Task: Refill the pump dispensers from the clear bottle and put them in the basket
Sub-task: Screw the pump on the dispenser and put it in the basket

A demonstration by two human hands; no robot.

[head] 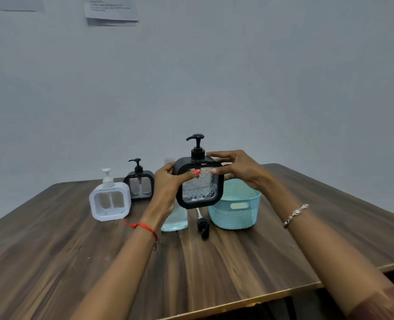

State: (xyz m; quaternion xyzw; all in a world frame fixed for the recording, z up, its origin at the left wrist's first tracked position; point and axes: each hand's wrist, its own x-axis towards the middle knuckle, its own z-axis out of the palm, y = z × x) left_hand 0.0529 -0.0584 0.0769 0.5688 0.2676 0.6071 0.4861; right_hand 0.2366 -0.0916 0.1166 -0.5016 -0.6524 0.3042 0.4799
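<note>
Nearest me, my forearms reach out over the wooden table (214, 269), and both my left hand (168, 181) and right hand (239, 168) are closed on the black pump dispenser (199, 181), held upright in the air just left of and above the light blue basket (235, 213). Behind it stands the clear bottle (174, 221), its neck open, with a loose black pump head (203, 226) lying on the table just right of it. Farther left stand a white pump dispenser (110, 199) and a second black dispenser (140, 183).
</note>
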